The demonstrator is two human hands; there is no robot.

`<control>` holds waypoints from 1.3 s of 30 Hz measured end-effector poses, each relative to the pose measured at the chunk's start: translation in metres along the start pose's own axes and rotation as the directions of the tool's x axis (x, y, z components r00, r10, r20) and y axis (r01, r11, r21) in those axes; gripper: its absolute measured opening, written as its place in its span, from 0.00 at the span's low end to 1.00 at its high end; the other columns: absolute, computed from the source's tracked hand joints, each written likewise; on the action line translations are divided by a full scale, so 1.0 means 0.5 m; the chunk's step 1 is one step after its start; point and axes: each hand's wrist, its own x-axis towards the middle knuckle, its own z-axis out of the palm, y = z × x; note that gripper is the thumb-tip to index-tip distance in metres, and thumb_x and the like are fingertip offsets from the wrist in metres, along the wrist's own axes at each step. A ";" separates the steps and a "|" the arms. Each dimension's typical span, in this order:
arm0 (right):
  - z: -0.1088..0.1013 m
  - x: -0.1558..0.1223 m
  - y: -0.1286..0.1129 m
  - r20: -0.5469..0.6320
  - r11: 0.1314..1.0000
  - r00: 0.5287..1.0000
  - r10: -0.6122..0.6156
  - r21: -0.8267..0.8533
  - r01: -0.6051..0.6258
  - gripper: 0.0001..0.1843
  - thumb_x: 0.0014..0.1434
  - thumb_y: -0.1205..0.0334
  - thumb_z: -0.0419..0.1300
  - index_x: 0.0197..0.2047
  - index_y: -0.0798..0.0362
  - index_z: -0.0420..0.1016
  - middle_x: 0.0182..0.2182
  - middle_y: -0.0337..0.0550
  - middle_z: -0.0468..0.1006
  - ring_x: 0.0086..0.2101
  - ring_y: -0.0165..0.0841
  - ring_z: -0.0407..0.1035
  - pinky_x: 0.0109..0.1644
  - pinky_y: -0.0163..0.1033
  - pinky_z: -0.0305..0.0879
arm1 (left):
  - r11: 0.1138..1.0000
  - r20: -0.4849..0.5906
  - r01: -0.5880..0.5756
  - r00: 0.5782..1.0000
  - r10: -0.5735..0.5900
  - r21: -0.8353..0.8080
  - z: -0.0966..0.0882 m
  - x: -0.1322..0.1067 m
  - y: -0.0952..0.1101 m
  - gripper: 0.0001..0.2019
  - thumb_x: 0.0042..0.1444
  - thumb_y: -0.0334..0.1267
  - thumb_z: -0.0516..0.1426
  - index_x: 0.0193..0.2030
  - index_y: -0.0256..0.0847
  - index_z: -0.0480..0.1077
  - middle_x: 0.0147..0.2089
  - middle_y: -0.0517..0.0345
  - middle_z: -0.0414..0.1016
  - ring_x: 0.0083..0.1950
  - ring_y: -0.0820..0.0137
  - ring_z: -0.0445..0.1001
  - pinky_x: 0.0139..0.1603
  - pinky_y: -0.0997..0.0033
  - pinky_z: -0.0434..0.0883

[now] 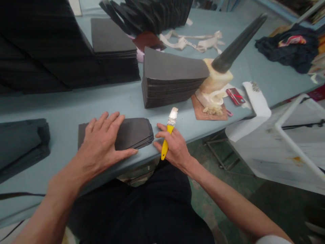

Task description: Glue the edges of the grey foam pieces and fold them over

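My left hand [103, 142] lies flat, fingers spread, on a small fanned stack of dark grey cut pieces [134, 132] near the front edge of the pale blue table [63, 108]. My right hand [172, 145] is closed round a yellow-handled brush [168, 134] whose whitish, glue-caked bristles point away from me, just right of that stack. Behind the brush stands a taller stack of the same grey pieces [170, 81].
A glue-crusted pot with a dark cone-shaped handle [218, 81] sits on a brown pad at right, a red card [235, 96] beside it. More dark stacks [114, 47] fill the back and left. A white frame [294, 135] stands off the table's right.
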 end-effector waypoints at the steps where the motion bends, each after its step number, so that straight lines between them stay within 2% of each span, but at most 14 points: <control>1: 0.002 -0.002 -0.001 0.003 1.000 1.000 0.017 0.017 -0.017 0.07 0.72 0.61 0.64 0.52 0.49 0.75 0.64 0.60 0.82 0.60 0.49 0.79 0.62 0.58 0.77 | 1.000 0.034 -0.016 0.999 0.016 0.004 -0.003 0.011 0.007 0.58 0.53 0.69 0.67 0.82 0.36 0.55 0.84 0.33 0.56 0.85 0.32 0.51 0.83 0.27 0.52; 5: 0.009 -0.002 -0.001 0.013 0.997 0.999 0.052 0.057 -0.052 0.08 0.71 0.59 0.65 0.52 0.49 0.75 0.61 0.57 0.84 0.62 0.50 0.78 0.65 0.60 0.75 | 0.995 0.109 -0.093 0.990 0.089 0.037 -0.003 0.048 0.028 0.63 0.48 0.68 0.70 0.82 0.35 0.54 0.82 0.30 0.59 0.83 0.31 0.56 0.83 0.28 0.55; 10: 0.013 -0.003 0.002 0.007 0.995 0.999 0.048 0.082 -0.049 0.08 0.70 0.60 0.65 0.52 0.49 0.75 0.61 0.56 0.84 0.62 0.50 0.78 0.66 0.60 0.73 | 0.986 0.111 -0.159 0.982 0.153 0.044 0.001 0.061 0.023 0.57 0.50 0.65 0.70 0.80 0.36 0.58 0.77 0.29 0.67 0.76 0.33 0.67 0.79 0.26 0.60; 15: 0.017 -0.006 0.002 -0.003 0.996 0.999 0.044 0.080 -0.043 0.08 0.71 0.60 0.64 0.52 0.49 0.75 0.62 0.55 0.83 0.63 0.49 0.77 0.67 0.60 0.72 | 0.984 0.085 -0.180 0.980 0.180 -0.012 0.003 0.060 0.005 0.54 0.53 0.67 0.68 0.79 0.41 0.59 0.74 0.33 0.72 0.73 0.35 0.71 0.78 0.27 0.62; 20: 0.017 -0.003 0.001 -0.046 0.999 0.999 0.024 0.032 -0.023 0.07 0.71 0.59 0.63 0.51 0.48 0.74 0.60 0.54 0.85 0.60 0.48 0.79 0.64 0.58 0.75 | 0.976 0.097 -0.216 0.971 0.218 -0.030 0.006 0.066 -0.001 0.52 0.55 0.66 0.68 0.79 0.41 0.58 0.75 0.34 0.70 0.74 0.37 0.70 0.77 0.33 0.64; 25: 0.012 -0.007 -0.003 -0.093 0.999 0.995 -0.017 0.032 0.020 0.06 0.71 0.60 0.64 0.49 0.49 0.73 0.58 0.55 0.86 0.59 0.50 0.81 0.60 0.58 0.78 | 0.980 0.158 -0.192 0.968 0.197 -0.045 -0.007 0.057 0.022 0.54 0.53 0.61 0.72 0.79 0.37 0.58 0.77 0.32 0.68 0.77 0.39 0.66 0.76 0.41 0.66; 27: 0.013 -0.012 0.000 -0.084 0.999 0.996 -0.002 0.033 0.005 0.06 0.71 0.60 0.65 0.49 0.48 0.73 0.58 0.55 0.86 0.58 0.49 0.81 0.60 0.58 0.79 | 0.980 0.182 -0.171 0.965 0.188 -0.101 -0.011 0.051 0.033 0.55 0.52 0.57 0.74 0.79 0.33 0.57 0.77 0.30 0.66 0.78 0.39 0.65 0.78 0.40 0.64; 30: 0.019 -0.017 0.009 -0.056 1.000 0.998 -0.007 0.019 0.008 0.07 0.69 0.61 0.67 0.48 0.48 0.73 0.59 0.55 0.86 0.59 0.50 0.82 0.60 0.61 0.79 | 0.984 0.180 -0.149 0.970 0.164 -0.096 -0.006 0.044 0.042 0.58 0.52 0.60 0.75 0.81 0.38 0.55 0.80 0.33 0.63 0.80 0.42 0.63 0.81 0.37 0.59; 31: 0.020 -0.018 0.011 -0.061 1.000 0.998 -0.023 0.017 0.024 0.08 0.69 0.61 0.67 0.49 0.48 0.73 0.58 0.55 0.86 0.58 0.49 0.82 0.59 0.61 0.79 | 0.985 0.172 -0.139 0.973 0.155 -0.103 -0.003 0.041 0.044 0.59 0.50 0.62 0.75 0.81 0.38 0.55 0.81 0.31 0.61 0.82 0.40 0.60 0.82 0.34 0.56; 33: 0.018 -0.018 0.013 -0.064 0.999 0.997 -0.050 0.000 0.050 0.07 0.70 0.60 0.66 0.48 0.48 0.72 0.57 0.56 0.86 0.57 0.50 0.83 0.57 0.60 0.81 | 0.979 0.135 -0.127 0.980 0.148 -0.158 -0.001 0.031 0.050 0.62 0.47 0.65 0.75 0.80 0.37 0.55 0.83 0.28 0.57 0.84 0.37 0.55 0.83 0.30 0.52; 35: 0.015 -0.018 0.013 -0.075 0.997 0.994 -0.075 -0.020 0.074 0.07 0.71 0.57 0.66 0.47 0.48 0.72 0.56 0.56 0.87 0.55 0.50 0.84 0.54 0.59 0.82 | 0.959 0.039 -0.131 0.989 0.145 -0.251 -0.003 0.014 0.055 0.60 0.50 0.67 0.74 0.80 0.37 0.56 0.83 0.29 0.57 0.84 0.39 0.55 0.84 0.31 0.53; 37: 0.014 -0.020 0.014 -0.071 0.995 0.994 -0.089 -0.041 0.086 0.08 0.72 0.55 0.65 0.46 0.48 0.72 0.57 0.57 0.87 0.53 0.51 0.84 0.51 0.57 0.82 | 0.937 -0.107 -0.122 0.990 0.092 -0.326 -0.010 -0.013 0.052 0.48 0.60 0.63 0.69 0.78 0.41 0.59 0.80 0.34 0.65 0.81 0.47 0.62 0.82 0.38 0.60; 39: 0.015 -0.022 0.017 -0.094 0.993 0.989 -0.110 -0.044 0.106 0.10 0.72 0.53 0.66 0.47 0.49 0.73 0.56 0.59 0.87 0.52 0.52 0.85 0.50 0.57 0.82 | 0.940 -0.260 -0.057 0.965 -0.034 -0.336 -0.022 -0.050 0.034 0.33 0.69 0.55 0.63 0.75 0.43 0.63 0.73 0.40 0.74 0.75 0.53 0.71 0.77 0.46 0.69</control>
